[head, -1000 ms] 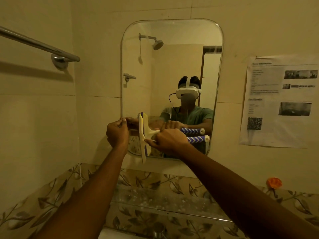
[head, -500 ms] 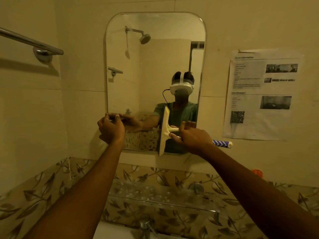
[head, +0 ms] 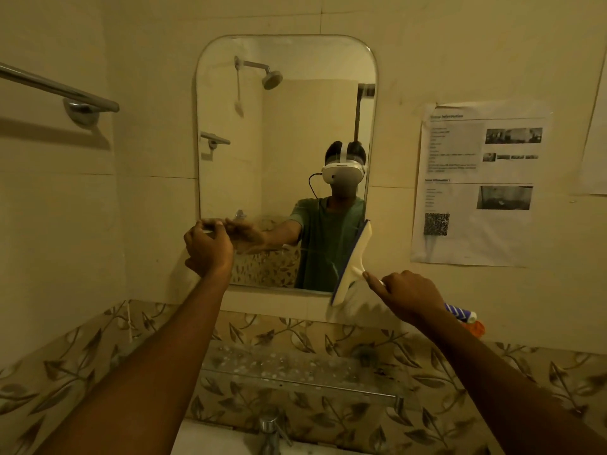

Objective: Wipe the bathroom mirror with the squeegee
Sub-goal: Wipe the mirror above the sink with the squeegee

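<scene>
A rounded rectangular mirror (head: 279,126) hangs on the tiled wall. My right hand (head: 407,295) grips the blue-and-white striped handle of a cream squeegee (head: 353,262). Its blade stands nearly upright, tilted a little, at the mirror's lower right corner, and its lower end reaches past the mirror's bottom edge. My left hand (head: 208,247) clasps the mirror's lower left edge, fingers curled over it. The mirror reflects a person in a green shirt wearing a headset.
A metal towel bar (head: 62,90) juts from the left wall. A printed paper sheet (head: 476,182) is stuck to the wall right of the mirror. A glass shelf (head: 295,366) sits below, with a tap (head: 269,431) and basin under it. Something orange (head: 476,328) lies beside my right wrist.
My right hand has drawn the squeegee rightwards across the lower mirror, from its left-centre to the right edge. My left hand has stayed on the left edge.
</scene>
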`<state>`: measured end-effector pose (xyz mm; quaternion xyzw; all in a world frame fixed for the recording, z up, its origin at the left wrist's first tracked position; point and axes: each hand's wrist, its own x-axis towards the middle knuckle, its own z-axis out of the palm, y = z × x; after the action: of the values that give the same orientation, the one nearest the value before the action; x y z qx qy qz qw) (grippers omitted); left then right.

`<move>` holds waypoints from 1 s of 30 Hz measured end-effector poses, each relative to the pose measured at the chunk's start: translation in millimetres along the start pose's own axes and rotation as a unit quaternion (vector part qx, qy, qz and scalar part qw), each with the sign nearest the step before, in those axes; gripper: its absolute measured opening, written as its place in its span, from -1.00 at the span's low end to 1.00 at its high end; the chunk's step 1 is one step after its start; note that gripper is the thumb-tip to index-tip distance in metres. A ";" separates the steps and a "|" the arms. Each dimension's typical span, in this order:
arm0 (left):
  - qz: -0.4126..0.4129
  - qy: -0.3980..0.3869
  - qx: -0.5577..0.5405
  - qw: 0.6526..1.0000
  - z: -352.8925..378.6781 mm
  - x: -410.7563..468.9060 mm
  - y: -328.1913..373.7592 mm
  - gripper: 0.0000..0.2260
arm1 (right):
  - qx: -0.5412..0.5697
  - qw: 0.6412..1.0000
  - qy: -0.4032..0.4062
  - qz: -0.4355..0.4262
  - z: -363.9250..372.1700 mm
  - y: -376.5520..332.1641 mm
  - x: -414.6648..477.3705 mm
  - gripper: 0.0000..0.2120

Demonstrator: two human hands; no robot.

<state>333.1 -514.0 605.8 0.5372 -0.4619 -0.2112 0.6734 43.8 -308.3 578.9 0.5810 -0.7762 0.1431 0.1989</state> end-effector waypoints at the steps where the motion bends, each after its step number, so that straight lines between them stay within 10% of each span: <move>1: 0.000 -0.002 -0.001 1.000 -1.0 -0.7 0.7 -0.65 | 0.004 1.000 0.006 -0.001 1.2 -2.9 -2.9 -0.40; 15: 0.026 -0.063 -0.069 0.995 -32.5 40.4 10.2 -0.72 | 0.009 0.972 0.064 -0.227 -25.8 -185.1 51.1 -0.40; 30: 0.034 -0.141 -0.175 0.974 -36.4 80.8 1.0 -0.73 | -0.058 0.970 0.102 -0.211 -38.1 -258.9 116.5 -0.39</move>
<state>403.0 -557.6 638.8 0.3595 -0.5260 -0.3400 0.6917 268.8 -463.0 665.4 0.7015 -0.6185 0.1114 0.3361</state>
